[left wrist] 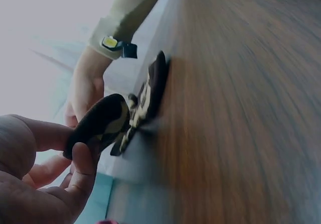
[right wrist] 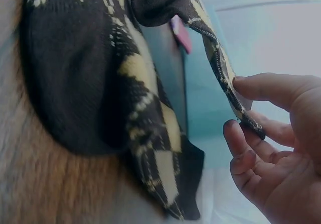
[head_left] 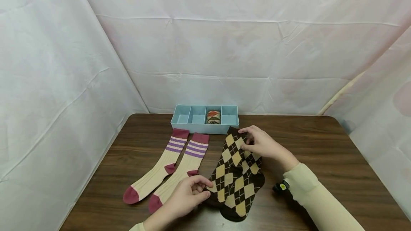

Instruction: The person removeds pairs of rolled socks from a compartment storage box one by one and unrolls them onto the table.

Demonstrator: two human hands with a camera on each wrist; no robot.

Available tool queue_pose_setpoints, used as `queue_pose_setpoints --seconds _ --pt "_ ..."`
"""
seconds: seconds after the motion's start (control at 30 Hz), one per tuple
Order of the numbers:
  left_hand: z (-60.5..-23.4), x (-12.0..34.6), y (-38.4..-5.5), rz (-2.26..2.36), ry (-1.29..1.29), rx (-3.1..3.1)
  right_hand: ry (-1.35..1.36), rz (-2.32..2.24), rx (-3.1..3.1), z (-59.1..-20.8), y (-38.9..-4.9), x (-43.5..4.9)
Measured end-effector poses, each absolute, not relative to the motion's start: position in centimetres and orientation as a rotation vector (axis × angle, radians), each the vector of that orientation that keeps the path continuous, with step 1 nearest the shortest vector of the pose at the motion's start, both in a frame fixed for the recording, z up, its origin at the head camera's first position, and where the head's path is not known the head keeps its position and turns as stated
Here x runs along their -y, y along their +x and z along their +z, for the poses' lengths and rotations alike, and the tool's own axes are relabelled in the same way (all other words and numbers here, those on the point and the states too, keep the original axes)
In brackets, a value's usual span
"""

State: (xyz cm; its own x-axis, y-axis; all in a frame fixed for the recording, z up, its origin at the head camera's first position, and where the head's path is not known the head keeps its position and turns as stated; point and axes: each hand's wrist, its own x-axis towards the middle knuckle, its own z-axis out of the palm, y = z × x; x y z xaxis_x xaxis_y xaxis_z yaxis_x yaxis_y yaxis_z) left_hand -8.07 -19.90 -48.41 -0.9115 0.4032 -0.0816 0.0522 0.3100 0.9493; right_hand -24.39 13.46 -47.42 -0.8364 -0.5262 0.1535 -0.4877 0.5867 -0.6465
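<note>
Two dark brown argyle socks with tan and yellow diamonds are in front of me. My left hand (head_left: pixel 186 195) pinches the toe of the left argyle sock (head_left: pixel 226 156) between thumb and fingers. At its cuff, my right hand (head_left: pixel 263 143) holds the same sock with the fingertips. The right wrist view shows this sock (right wrist: pixel 218 66) raised off the table, its cuff between thumb and fingers. Partly beneath it, the other argyle sock (head_left: pixel 245 190) lies on the table (head_left: pixel 308 145). In the left wrist view the pinched toe (left wrist: pixel 100 121) is lifted too.
Two cream socks, the left one (head_left: pixel 157 172) and the right one (head_left: pixel 184 167), lie side by side with purple stripes and maroon ends. Behind them stands a light blue divided tray (head_left: pixel 205 128); a rolled argyle sock (head_left: pixel 213 117) sits second from the right. Pale cloth (head_left: pixel 205 52) hangs behind.
</note>
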Motion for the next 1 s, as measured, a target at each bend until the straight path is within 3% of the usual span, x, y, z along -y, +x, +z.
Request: queue_pose_setpoints --seconds 1.0 --pt "-49.7 21.5 -8.0 1.097 0.655 -2.629 -0.895 -0.854 -2.648 -50.3 -25.9 -10.4"
